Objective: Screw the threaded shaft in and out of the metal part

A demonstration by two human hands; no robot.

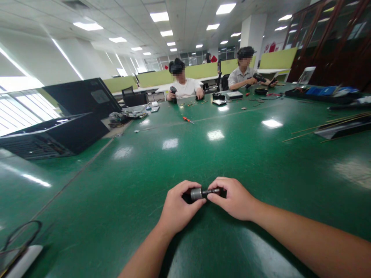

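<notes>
Close to me over the green tabletop (185,162), both of my hands are closed on a small metal part. Its left end is a short grey metal cylinder (196,194), pinched between the thumb and fingers of my left hand (179,204). A thin, dark stepped shaft (211,191) sticks out of the cylinder to the right. My right hand (233,197) grips that shaft between thumb and fingertips. The part lies almost level, pointing left to right. My fingers hide some of both ends, and I cannot tell whether cylinder and shaft are one piece.
An orange-handled screwdriver (188,120) lies farther off. A black computer case (55,135) stands open at left. Thin rods (342,123) reach in from the right. Two people (185,87) sit across the table, each holding a dark tool. A looped cable (24,235) lies near left.
</notes>
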